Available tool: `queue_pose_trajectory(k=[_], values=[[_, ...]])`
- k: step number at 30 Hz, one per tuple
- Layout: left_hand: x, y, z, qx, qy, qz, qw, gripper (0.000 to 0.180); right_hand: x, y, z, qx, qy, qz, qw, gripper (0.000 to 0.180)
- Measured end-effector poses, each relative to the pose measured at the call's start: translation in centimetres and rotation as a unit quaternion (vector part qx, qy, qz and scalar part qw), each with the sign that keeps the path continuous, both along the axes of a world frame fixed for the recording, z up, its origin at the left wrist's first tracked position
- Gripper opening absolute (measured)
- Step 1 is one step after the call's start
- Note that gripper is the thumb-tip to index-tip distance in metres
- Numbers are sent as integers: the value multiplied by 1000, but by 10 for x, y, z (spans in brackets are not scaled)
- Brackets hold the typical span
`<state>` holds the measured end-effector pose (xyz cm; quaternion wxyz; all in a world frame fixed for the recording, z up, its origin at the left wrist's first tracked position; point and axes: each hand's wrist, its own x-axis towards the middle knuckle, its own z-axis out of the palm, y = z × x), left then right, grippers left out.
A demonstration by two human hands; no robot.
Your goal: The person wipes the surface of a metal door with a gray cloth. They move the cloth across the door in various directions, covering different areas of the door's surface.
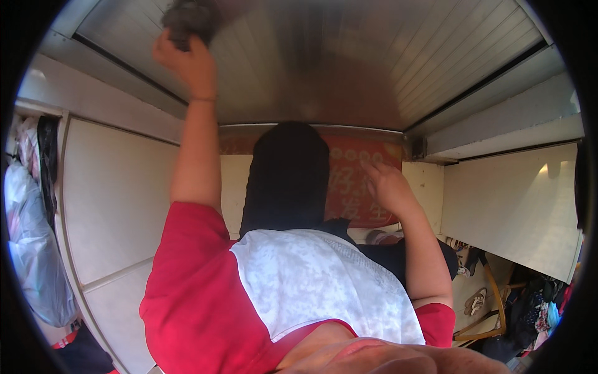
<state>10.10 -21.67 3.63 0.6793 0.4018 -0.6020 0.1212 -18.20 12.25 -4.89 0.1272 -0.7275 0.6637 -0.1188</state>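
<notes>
Raised at the upper left, my left hand (187, 62) grips a crumpled dark grey cloth (192, 22), blurred at its edges. It is up against or very near a shiny metal door (349, 68) with grooved panels; whether the cloth touches it I cannot tell. Lower down on the right, my right hand (391, 187) hangs in the air with its fingers loosely spread and nothing in them. Behind that hand, a red printed mat (342, 171) lies on the floor at the foot of the door.
A pale tiled floor (118, 193) spreads to the left. At the far left hangs a plastic bag (34, 249) beside dark cloth. A pale panel (514, 206) stands on the right. Below it are a wooden chair frame (495, 299), sandals (475, 301) and heaped clothes (539, 311).
</notes>
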Motion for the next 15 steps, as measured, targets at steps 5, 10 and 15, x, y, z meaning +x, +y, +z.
queue_pose_trajectory(k=[5,10,15], values=[[4,6,-70,-78,-285,12,955,49,0,1,2,31,-3,-5,1000,40],[24,13,-164,13,-380,-51,923,36,1,0,4,46,-6,-3,999,40],[18,32,-186,70,-441,-67,892,33,0,-2,3,80,0,-29,996,42]])
